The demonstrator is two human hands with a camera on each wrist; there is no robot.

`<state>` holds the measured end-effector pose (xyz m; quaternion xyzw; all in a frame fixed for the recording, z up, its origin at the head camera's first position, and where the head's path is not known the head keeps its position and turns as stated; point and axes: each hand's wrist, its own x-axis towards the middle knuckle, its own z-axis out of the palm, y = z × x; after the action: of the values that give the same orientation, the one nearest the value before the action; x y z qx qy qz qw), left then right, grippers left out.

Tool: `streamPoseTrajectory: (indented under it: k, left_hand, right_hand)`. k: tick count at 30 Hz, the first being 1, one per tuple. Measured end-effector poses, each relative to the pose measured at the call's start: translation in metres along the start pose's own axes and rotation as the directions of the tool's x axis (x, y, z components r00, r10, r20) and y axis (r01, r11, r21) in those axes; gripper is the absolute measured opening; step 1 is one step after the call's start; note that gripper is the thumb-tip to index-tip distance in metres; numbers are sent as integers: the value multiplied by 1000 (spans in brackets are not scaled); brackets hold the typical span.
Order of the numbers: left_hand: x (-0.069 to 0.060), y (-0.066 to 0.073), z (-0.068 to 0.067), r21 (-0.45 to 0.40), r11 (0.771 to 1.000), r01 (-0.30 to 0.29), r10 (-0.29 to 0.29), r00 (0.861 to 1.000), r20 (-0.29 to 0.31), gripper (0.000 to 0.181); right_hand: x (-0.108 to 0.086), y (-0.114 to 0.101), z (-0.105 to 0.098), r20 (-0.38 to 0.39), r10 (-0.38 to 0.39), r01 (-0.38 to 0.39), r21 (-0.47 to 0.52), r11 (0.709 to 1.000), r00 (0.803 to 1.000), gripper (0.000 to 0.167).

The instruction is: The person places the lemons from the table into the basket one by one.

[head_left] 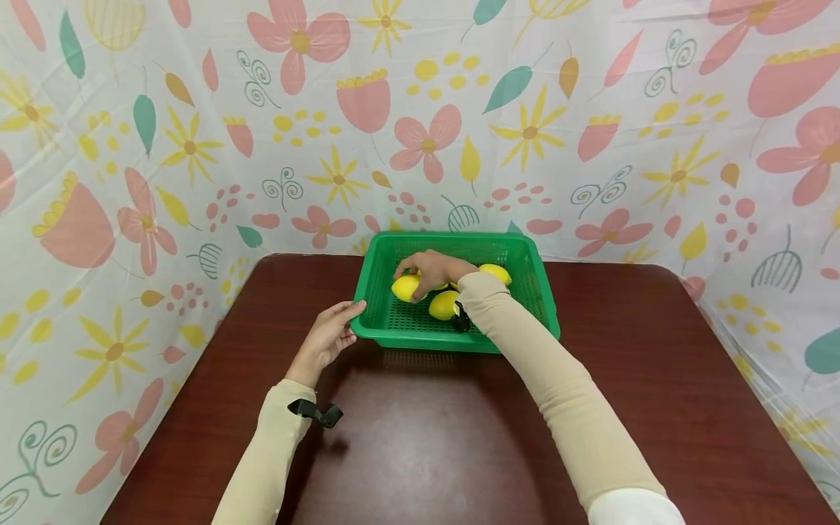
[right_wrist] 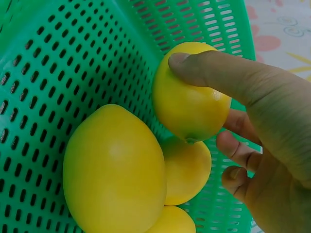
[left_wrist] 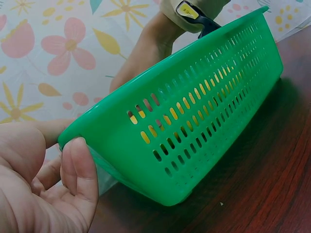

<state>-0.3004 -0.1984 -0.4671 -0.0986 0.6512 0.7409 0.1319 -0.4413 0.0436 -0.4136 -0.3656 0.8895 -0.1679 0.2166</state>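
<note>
A green plastic basket with slotted walls stands at the far side of the table. My left hand grips its near left corner; in the left wrist view the thumb and fingers pinch the basket rim. Inside the basket my right hand holds a lemon between thumb and fingers, above the basket floor. A larger-looking lemon lies nearer the right wrist camera, with another lemon behind it. One more lemon shows by the basket's back right, partly behind the right arm.
The dark red-brown table extends in front of and beside the basket. A flower-printed cloth hangs close behind the basket and along the sides. Black camera straps sit on the wrists.
</note>
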Motion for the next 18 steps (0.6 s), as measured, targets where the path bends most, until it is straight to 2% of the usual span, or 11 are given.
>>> streamPoseTrajectory:
  k: [11, 18]
  left_hand:
    - [4, -3, 0, -50, 999, -10, 10, 1000, -5, 42]
    - [4, -3, -1, -40, 999, -17, 17, 1000, 4, 41]
  right_hand:
    - [6, 5, 4, 7, 21, -21, -19, 1000, 1000, 57]
    - [9, 4, 7, 25, 29, -29, -19, 999, 999, 58]
